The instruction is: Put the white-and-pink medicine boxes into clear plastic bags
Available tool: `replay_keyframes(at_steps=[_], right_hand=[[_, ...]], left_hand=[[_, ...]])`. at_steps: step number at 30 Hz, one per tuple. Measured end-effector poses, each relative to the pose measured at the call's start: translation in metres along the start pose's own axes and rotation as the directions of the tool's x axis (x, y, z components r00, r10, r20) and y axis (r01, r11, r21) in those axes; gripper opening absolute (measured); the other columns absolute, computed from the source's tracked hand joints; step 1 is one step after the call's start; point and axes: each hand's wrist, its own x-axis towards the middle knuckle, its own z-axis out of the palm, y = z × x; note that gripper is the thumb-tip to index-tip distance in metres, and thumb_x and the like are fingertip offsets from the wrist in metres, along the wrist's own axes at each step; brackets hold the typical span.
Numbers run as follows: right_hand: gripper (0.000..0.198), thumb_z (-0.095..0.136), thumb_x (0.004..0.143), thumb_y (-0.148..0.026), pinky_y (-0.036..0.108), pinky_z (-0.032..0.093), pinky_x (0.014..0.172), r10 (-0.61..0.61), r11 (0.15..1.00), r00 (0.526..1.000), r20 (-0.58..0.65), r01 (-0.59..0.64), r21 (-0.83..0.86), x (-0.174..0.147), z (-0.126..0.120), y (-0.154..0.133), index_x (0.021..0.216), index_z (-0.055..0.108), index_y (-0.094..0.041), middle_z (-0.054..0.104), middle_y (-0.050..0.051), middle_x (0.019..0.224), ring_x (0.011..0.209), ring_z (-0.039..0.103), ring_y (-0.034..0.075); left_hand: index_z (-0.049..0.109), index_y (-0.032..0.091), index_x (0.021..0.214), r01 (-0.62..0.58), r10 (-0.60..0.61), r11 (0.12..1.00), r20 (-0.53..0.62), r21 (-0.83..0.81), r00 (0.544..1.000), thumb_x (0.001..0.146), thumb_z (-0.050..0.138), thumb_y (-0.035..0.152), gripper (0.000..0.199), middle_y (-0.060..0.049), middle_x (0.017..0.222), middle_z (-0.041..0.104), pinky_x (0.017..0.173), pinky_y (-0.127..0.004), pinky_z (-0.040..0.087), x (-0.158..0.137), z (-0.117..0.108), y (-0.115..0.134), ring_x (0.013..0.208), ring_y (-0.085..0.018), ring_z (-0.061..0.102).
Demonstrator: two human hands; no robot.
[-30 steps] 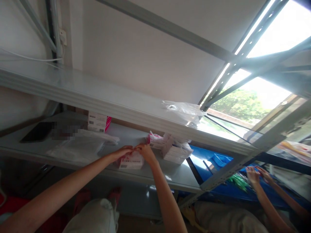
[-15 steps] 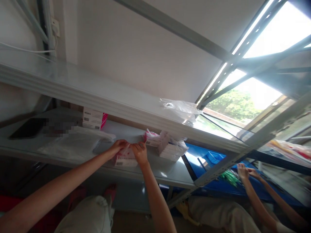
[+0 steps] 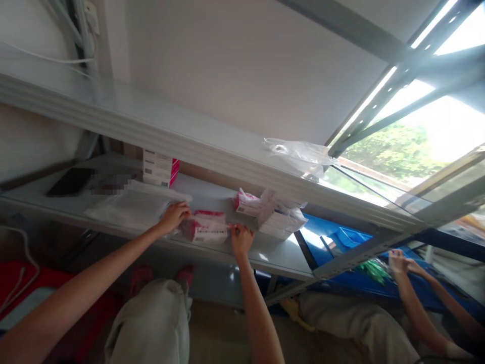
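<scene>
A pink-and-white box (image 3: 210,230), wrapped in a clear plastic bag (image 3: 188,228), rests at the front of the lower shelf (image 3: 273,258). My left hand (image 3: 175,216) is at the box's left end, fingers closed on the bag's edge. At the right end my right hand (image 3: 242,239) pinches the film on the other side. The fingertips are small and partly blurred. Left of my left hand lies a stack of flat clear plastic bags (image 3: 131,205).
More bagged boxes (image 3: 280,222) stand to the right, and white-and-pink boxes (image 3: 157,169) at the back left. A phone (image 3: 71,182) lies far left. The upper shelf edge (image 3: 212,156) overhangs. A co-worker's hands (image 3: 401,263) are at a blue surface on the right.
My hands have moved apart from above the box's middle to its two ends, leaving its pink top in view. The whole view has shifted slightly.
</scene>
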Motion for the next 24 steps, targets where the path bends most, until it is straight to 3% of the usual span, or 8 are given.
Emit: replay_keyframes(at_steps=[4,7,10,12,14,17,19,24], right_hand=[[0.040,0.050,0.086,-0.052,0.033,0.037,0.076,0.133,0.950,0.980,0.145,-0.168,0.264,-0.001,0.015,0.009,0.071,0.067,-0.019,0.067,0.005,0.068,0.071,0.059,0.021],[0.046,0.046,0.084,-0.059,0.031,0.043,0.074,0.115,0.791,0.957,0.266,-0.250,0.559,0.000,0.024,0.019,0.074,0.065,-0.018,0.068,0.005,0.074,0.074,0.061,0.021],[0.048,0.054,0.081,-0.058,0.033,0.045,0.089,0.025,0.614,0.954,0.299,-0.250,0.748,-0.005,0.024,0.032,0.105,0.064,-0.018,0.067,0.009,0.110,0.102,0.060,0.022],[0.068,0.068,0.072,-0.053,0.035,0.041,0.101,-0.086,0.545,0.936,0.342,-0.243,0.802,-0.008,0.020,0.038,0.130,0.051,-0.022,0.053,0.010,0.135,0.123,0.051,0.023],[0.098,0.082,0.058,-0.045,0.039,0.036,0.107,-0.188,0.544,0.894,0.407,-0.250,0.801,-0.007,0.014,0.041,0.143,0.037,-0.024,0.040,0.010,0.147,0.132,0.042,0.025],[0.123,0.090,0.043,-0.031,0.044,0.032,0.112,-0.277,0.616,0.808,0.520,-0.266,0.741,0.002,0.009,0.036,0.149,0.027,-0.026,0.042,0.010,0.146,0.132,0.043,0.027],[0.122,0.090,0.043,-0.027,0.047,0.031,0.113,-0.300,0.640,0.764,0.571,-0.283,0.714,0.013,0.010,0.028,0.149,0.028,-0.027,0.046,0.010,0.143,0.130,0.046,0.026],[0.104,0.086,0.049,-0.024,0.047,0.040,0.107,-0.417,0.609,0.638,0.647,-0.333,0.720,0.036,0.015,0.017,0.142,0.040,-0.029,0.047,0.008,0.143,0.127,0.050,0.024]], left_hand=[[0.066,0.017,0.075,0.003,-0.003,1.000,0.005,0.009,1.000,0.086,0.051,0.023,0.020,-0.004,0.085,0.061,0.081,-0.031,0.042,0.000,0.011,-0.006,0.080,-0.018,0.057],[0.064,0.018,0.087,0.039,-0.039,0.991,0.003,-0.124,0.999,0.089,0.049,0.038,0.025,-0.005,0.090,0.063,0.085,-0.034,0.044,-0.006,0.022,-0.013,0.085,-0.020,0.059],[0.054,0.018,0.119,0.095,-0.111,0.963,-0.050,-0.251,0.993,0.087,0.049,0.051,0.046,-0.011,0.118,0.058,0.099,-0.041,0.041,-0.021,0.029,-0.015,0.111,-0.025,0.055],[0.036,0.017,0.139,0.150,-0.168,0.943,-0.036,-0.297,0.985,0.085,0.051,0.056,0.068,-0.015,0.140,0.044,0.107,-0.043,0.035,-0.032,0.031,-0.011,0.128,-0.028,0.044],[0.021,0.017,0.148,0.186,-0.178,0.936,0.051,-0.300,0.983,0.079,0.058,0.059,0.089,-0.017,0.152,0.028,0.112,-0.045,0.029,-0.039,0.033,-0.004,0.138,-0.031,0.031],[0.008,0.015,0.152,0.183,-0.144,0.953,0.173,-0.242,0.974,0.064,0.073,0.059,0.118,-0.019,0.156,0.018,0.115,-0.047,0.024,-0.039,0.040,0.007,0.142,-0.036,0.023],[0.005,0.015,0.153,0.165,-0.124,0.966,0.200,-0.201,0.972,0.058,0.078,0.055,0.127,-0.021,0.155,0.021,0.114,-0.048,0.025,-0.035,0.045,0.011,0.140,-0.038,0.027],[0.003,0.012,0.153,0.117,-0.086,0.983,0.207,-0.138,0.974,0.057,0.078,0.052,0.129,-0.024,0.154,0.022,0.114,-0.047,0.025,-0.027,0.052,0.006,0.140,-0.038,0.027]])
